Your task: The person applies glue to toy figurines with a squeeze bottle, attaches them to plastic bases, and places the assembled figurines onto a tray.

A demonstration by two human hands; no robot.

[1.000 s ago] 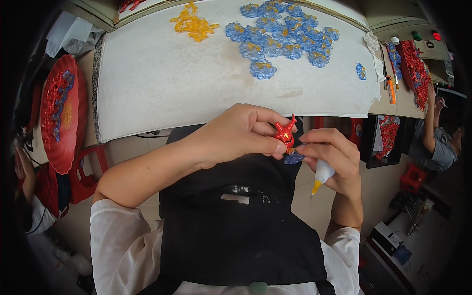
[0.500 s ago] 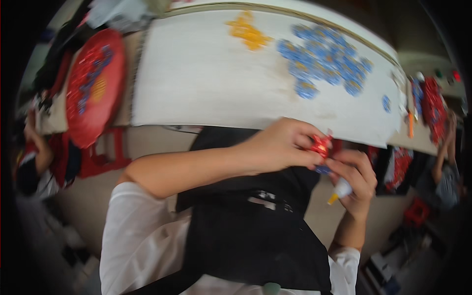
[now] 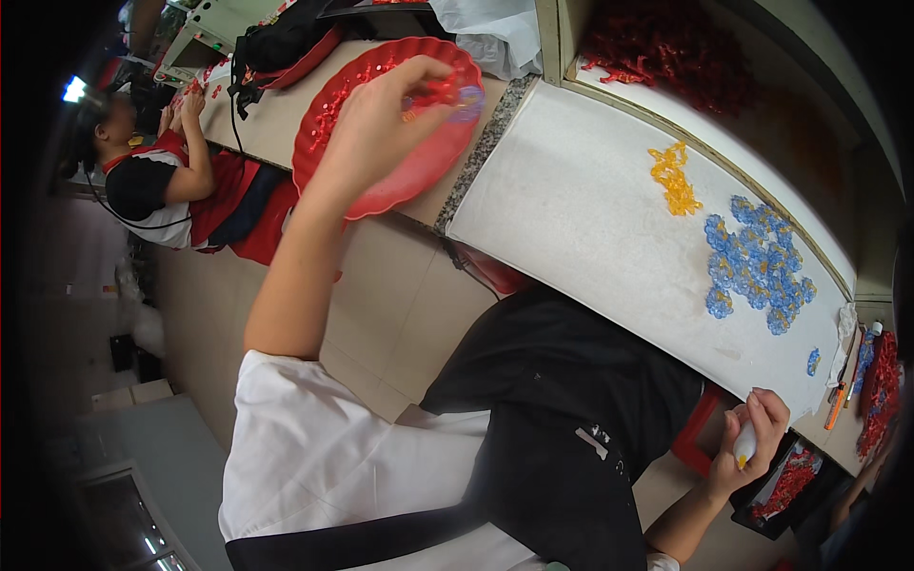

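Stretched out to the far left, my left hand (image 3: 386,119) is over a round red scalloped tray (image 3: 328,105). Its fingers are closed on a shiny red plastic piece (image 3: 440,92), with a translucent blue flower-like piece (image 3: 466,103) at its end. Small red pieces lie in the tray below. Low on the right, beside the table's front edge, my right hand (image 3: 757,428) is wrapped round a small white glue-type bottle (image 3: 745,443) with a yellow tip. The white work surface (image 3: 571,181) between my hands bears a pile of blue flower pieces (image 3: 752,257) and yellow pieces (image 3: 674,179).
Red pieces (image 3: 657,43) fill a shelf behind the table. At right lie an orange pen-like tool (image 3: 836,404) and more red pieces (image 3: 878,400); a black bin (image 3: 785,485) stands below. Another person (image 3: 162,181) works at the far left. White plastic bags (image 3: 490,33) sit behind the tray.
My hands were together at the table's front edge, around the red and blue piece. The left has carried it left over the tray; the right stays low with the bottle. The view has turned left.
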